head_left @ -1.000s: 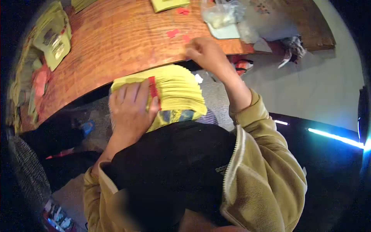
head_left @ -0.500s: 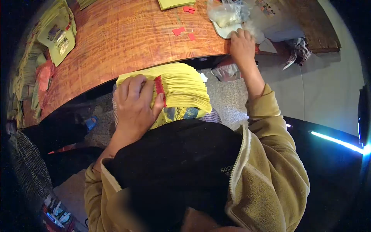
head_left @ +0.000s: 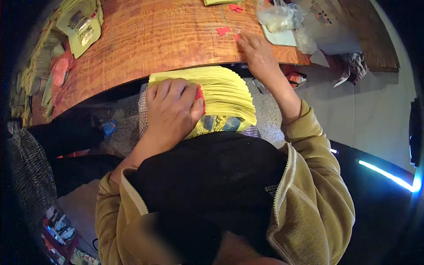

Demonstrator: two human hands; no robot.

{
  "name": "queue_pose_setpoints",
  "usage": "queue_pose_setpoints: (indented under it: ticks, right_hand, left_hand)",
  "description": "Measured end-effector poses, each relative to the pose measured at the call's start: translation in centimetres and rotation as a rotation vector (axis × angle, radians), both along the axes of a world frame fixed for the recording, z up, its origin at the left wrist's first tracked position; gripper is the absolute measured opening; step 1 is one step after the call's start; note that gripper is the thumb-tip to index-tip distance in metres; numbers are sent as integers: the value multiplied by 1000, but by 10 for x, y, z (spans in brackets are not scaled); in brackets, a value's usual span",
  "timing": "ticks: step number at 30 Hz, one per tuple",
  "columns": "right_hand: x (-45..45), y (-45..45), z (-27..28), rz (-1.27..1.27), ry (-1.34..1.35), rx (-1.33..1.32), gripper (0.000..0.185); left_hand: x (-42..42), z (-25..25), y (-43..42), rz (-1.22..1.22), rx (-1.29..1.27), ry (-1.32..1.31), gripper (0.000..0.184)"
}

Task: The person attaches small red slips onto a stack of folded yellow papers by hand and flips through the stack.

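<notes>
My left hand (head_left: 173, 108) grips a thick fanned stack of yellow paper (head_left: 225, 90) on my lap, its fingers lying over the top and the thumb toward the right. Beside the thumb a strip of red edges (head_left: 200, 96) shows in the stack, partly covered by the hand. The stack's lower face carries dark print. Out on the wooden table my right hand (head_left: 260, 57) reaches with fingers extended, its fingertips at a small red paper piece (head_left: 236, 37). Close by lie another red piece (head_left: 224, 31) and a few red scraps (head_left: 236, 8) farther back.
A wooden table (head_left: 154, 39) curves across the front. Yellow printed packets (head_left: 79, 31) and a red plastic bag (head_left: 61, 68) sit at its left. Another yellow stack (head_left: 218, 1) lies at the back. On the right, a clear plastic bag (head_left: 282, 17) rests on a pale tray (head_left: 282, 37).
My right hand has moved left from the pale tray's edge to the small red pieces. My left hand stays on the yellow stack. The whole view has shifted slightly.
</notes>
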State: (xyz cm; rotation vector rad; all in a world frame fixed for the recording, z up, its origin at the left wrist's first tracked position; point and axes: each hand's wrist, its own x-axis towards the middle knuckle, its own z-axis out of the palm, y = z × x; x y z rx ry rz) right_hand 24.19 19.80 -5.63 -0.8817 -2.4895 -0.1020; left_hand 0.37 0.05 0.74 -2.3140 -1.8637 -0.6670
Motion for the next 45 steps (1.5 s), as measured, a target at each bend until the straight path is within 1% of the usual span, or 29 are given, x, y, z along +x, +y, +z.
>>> queue_pose_setpoints:
  ticks: [1,3,4,5,7,8,10,11,13,15,16,17,19,20,24,26,27,29,30,31,33,35,37,38,40,41,43,44,45]
  right_hand:
    - [-2,3,-3,15,-28,-6,37]
    - [-7,13,2,1,41,-87,30]
    - [-11,25,2,1,70,-102,22]
    - [-10,38,-8,51,135,-57,18]
    - [-19,33,2,-42,38,-116,17]
    - [-24,29,7,-34,49,-128,17]
    - [-30,15,23,-177,-19,-140,18]
    - [-35,7,29,-171,-16,-141,18]
    - [-50,-20,42,97,182,-618,20]
    - [-65,-42,63,207,68,-938,21]
    - [-69,-48,67,275,78,-972,20]
    - [-73,-49,68,275,78,-968,20]
    - [-82,-52,69,279,-11,-907,19]
    - [-85,-54,67,272,-3,-841,19]
    - [-88,-53,66,191,-30,-838,20]
    - [-83,-53,70,157,3,-917,19]
    - [-78,-49,62,146,2,-907,19]
    - [-61,-29,42,184,250,-914,25]
    - [-50,-12,39,42,31,-794,36]
    - [-36,-2,30,37,31,-792,36]
    - [-17,6,10,-26,-23,37,38]
    - [-11,6,4,-33,-31,33,35]
    - [-8,9,2,59,-8,-15,31]
    - [-9,15,-2,63,-7,-25,31]
    - [-16,30,-3,26,103,-34,23]
    - [-17,31,-1,32,105,-37,23]
    - [-27,23,11,-188,-25,-60,16]
    - [-32,16,17,-178,-23,-67,16]
    - [-38,6,24,-156,49,-132,14]
  left_hand:
    - [0,0,0,8,-7,7,32]
    - [1,-2,1,-7,17,9,30]
    - [1,-2,1,-6,12,33,28]
    - [1,-5,2,-6,-13,46,28]
    - [1,-9,3,-5,58,37,28]
    - [0,-8,2,4,37,32,28]
    - [-2,-12,2,11,59,20,28]
    - [-2,-13,2,4,84,-3,28]
    - [-1,-12,2,3,71,6,27]
    - [-2,-11,4,-2,70,15,27]
    - [-2,-12,4,-9,77,14,26]
    - [-2,-13,4,-13,84,11,25]
    - [-3,-11,4,-18,82,10,25]
    - [-4,-10,2,-25,76,6,25]
    - [-4,-9,6,-37,125,29,24]
    - [-6,-11,5,-47,123,21,29]
    - [-4,-10,5,-56,134,16,29]
    - [-4,-6,5,-18,102,-15,35]
    - [-5,-7,4,-29,94,-31,39]
    - [-6,-8,4,-34,96,-33,39]
    - [-6,-10,3,-23,107,-31,38]
    - [-7,-10,3,-20,99,-36,38]
    - [-7,-9,3,-18,81,-36,38]
    - [-7,-8,4,-22,89,-39,37]
    - [-6,-9,4,-22,93,-39,37]
    - [-6,-9,4,-29,103,-43,35]
    - [-8,-10,4,-23,108,-46,34]
    - [-8,-11,4,-28,113,-56,32]
    - [-8,-12,3,-35,117,-66,31]
